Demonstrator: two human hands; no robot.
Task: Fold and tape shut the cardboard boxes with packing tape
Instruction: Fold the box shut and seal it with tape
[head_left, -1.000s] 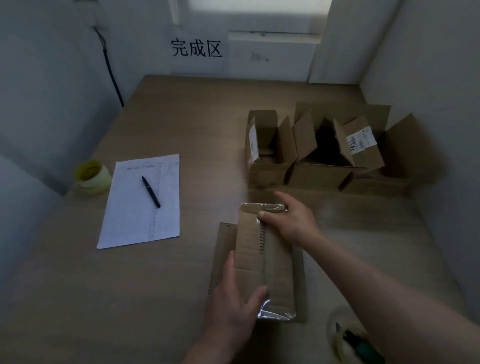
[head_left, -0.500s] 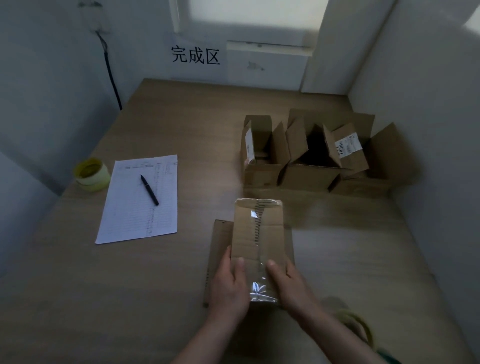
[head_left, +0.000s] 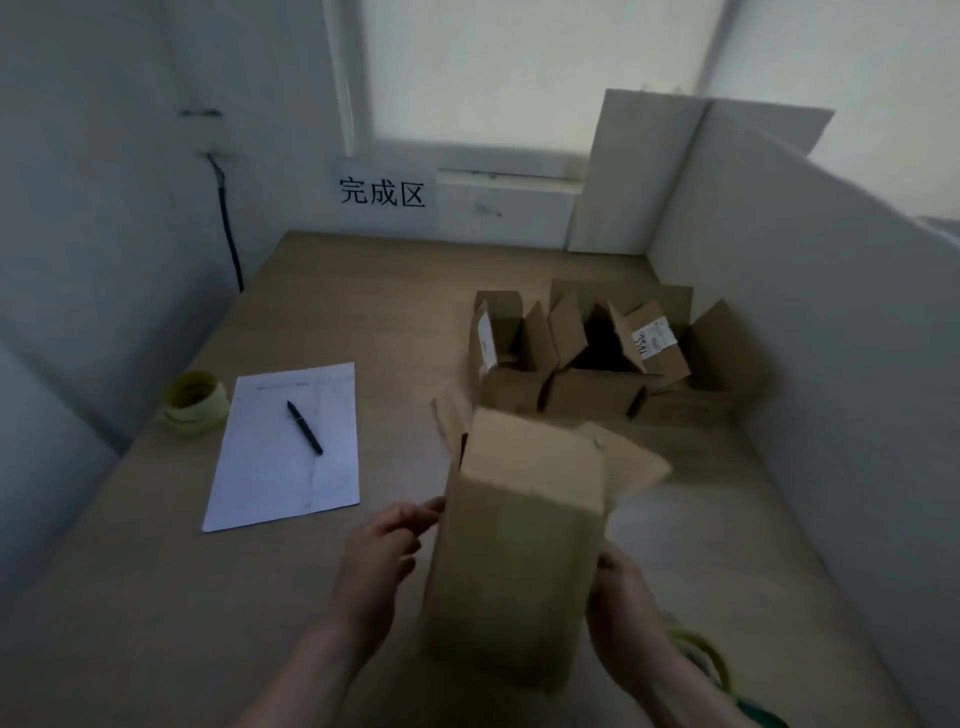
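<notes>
A person stood at the table (head_left: 322, 613) holding 1 cardboard box (head_left: 519, 545) up off the surface, close to the near edge, its far end open with 2 loose flaps (head_left: 631, 462) sticking out away from the body. The left hand (head_left: 382, 551) sat at the box's left side, fingers curled toward the wall; contact looked light, and the blur made the grip hard to read. The right hand (head_left: 623, 597) gripped the right lower edge, fingers wrapped behind the cardboard. Judgement: step in hand was turning the box to bring the open end up for folding. To do it well, set the box down square on the table with the open end up, fold the shorter flaps in first, then the longer ones, and press the seam flush before taping. A tape roll (head_left: 701, 654) lay just beside the right wrist, partly hidden, handy for the next reach. Risk: flaps springing back if 1 hand let go too early. Further back on the right, a cluster of open boxes (head_left: 597, 364) waited near the divider, flaps up. On the left lay a sheet of paper (head_left: 291, 452) with a pen (head_left: 305, 427) on it, and a yellow tape roll (head_left: 195, 400) just beside the sheet.
</notes>
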